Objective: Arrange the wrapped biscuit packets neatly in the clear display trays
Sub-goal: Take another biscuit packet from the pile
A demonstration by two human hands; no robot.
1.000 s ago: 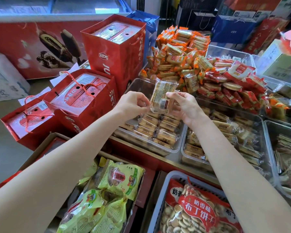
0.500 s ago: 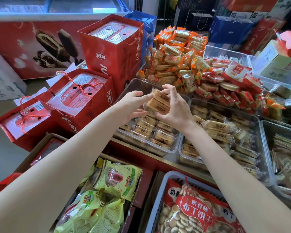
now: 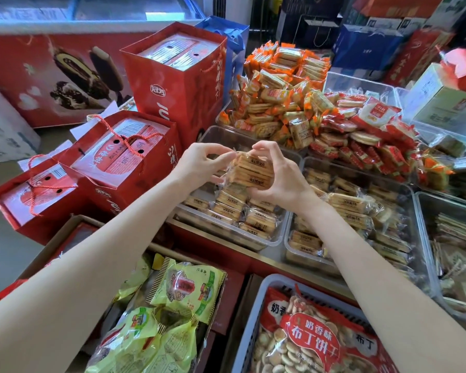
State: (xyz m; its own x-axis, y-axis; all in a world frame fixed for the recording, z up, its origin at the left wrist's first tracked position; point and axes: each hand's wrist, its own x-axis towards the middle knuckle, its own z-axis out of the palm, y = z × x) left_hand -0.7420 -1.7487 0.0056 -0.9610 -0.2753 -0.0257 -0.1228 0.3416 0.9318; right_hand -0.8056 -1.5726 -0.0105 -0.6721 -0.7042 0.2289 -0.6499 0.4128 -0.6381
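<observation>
Nearest me sit a box of green snack bags (image 3: 172,313) at the left and a basket holding a red bag of small round biscuits (image 3: 307,337) at the right, both below the worktop edge. Beyond them, my left hand (image 3: 199,164) and right hand (image 3: 277,179) meet above the clear tray (image 3: 269,242), holding a small stack of wrapped biscuit packets (image 3: 249,172) between them. My left fingers pinch the crinkled wrapper ends; my right fingers curl around the stack's right side and underneath, I think to square the packets before setting them down. The stack lies flat, printed edges facing me, its long axis running left to right and tilting slightly down to the right. Below it the tray already carries rows laid the same way, with bare room at its far left. Farther off rise loose heaps of orange packets (image 3: 280,95) and red packets (image 3: 361,141).
</observation>
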